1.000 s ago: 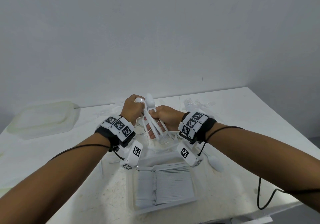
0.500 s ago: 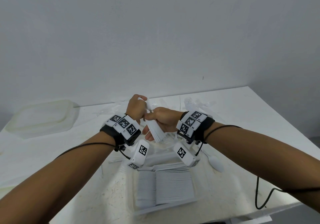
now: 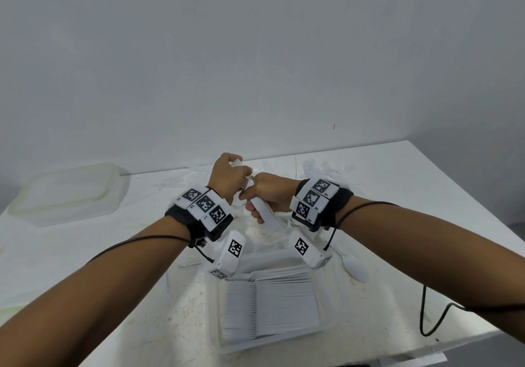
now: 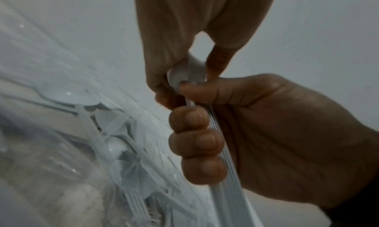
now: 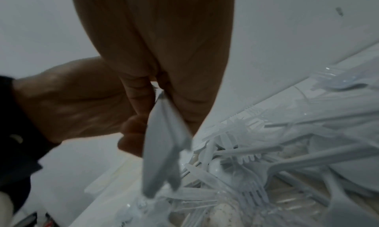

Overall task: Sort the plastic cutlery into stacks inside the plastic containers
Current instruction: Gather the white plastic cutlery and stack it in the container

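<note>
Bare data-collection workroom: plain grey wall [image 3: 255, 54], scuffed white table [image 3: 426, 196], marker-tagged wrist cameras [image 3: 204, 204].

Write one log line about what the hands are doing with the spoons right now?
left hand: pinches bowls of spoon stack | right hand: grips handles | container: stacked cutlery

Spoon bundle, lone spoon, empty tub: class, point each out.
Spoon bundle [image 3: 265, 216], head view, handle ends below the right hand.
Lone spoon [image 3: 356, 268], head view, its bowl.
Empty tub [image 3: 61, 193], head view, its floor.

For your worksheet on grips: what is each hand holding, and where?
Both hold one bundle of spoons: right hand wraps the handles, left hand pinches the bowls.
</note>
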`<state>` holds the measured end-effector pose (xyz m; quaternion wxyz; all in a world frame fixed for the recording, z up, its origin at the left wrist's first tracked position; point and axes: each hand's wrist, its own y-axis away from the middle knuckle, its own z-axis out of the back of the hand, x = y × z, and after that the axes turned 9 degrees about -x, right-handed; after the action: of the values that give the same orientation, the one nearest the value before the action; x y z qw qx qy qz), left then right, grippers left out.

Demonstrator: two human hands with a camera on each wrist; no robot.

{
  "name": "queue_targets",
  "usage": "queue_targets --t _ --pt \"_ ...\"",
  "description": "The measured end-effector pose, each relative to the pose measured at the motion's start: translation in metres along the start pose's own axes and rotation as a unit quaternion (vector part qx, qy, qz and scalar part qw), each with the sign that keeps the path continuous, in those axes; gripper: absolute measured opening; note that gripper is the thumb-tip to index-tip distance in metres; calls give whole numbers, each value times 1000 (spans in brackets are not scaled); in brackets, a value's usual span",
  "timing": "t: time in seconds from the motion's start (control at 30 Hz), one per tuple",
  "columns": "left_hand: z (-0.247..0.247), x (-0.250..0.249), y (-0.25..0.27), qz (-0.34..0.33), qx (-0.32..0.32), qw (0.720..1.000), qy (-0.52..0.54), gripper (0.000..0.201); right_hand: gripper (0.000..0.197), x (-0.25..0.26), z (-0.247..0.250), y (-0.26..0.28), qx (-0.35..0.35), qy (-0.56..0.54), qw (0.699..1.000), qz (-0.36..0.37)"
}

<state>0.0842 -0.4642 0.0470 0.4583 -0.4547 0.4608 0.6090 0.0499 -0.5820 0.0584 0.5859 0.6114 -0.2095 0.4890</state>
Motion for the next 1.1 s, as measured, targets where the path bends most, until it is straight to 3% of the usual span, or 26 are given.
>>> queue_targets --t 0.1,0.23,0.4,0.53,0.8,1.1 --pt "1 -7 4 49 22 988 146 16 11 1 4 4 41 -57 997 12" --pt "12 -6 6 55 75 977 193 18 18 0 9 6 94 -120 988 14" --pt "13 -3 9 35 35 988 143 11 19 -2 8 7 69 -94 993 9" --pt "19 -5 11 68 87 984 139 15 18 -3 6 9 59 -100 993 13" --pt "23 -4 16 68 53 995 45 20 22 -8 -1 10 46 -61 997 26" --pt "25 -4 21 93 37 992 81 17 17 -13 -5 15 58 -59 996 26"
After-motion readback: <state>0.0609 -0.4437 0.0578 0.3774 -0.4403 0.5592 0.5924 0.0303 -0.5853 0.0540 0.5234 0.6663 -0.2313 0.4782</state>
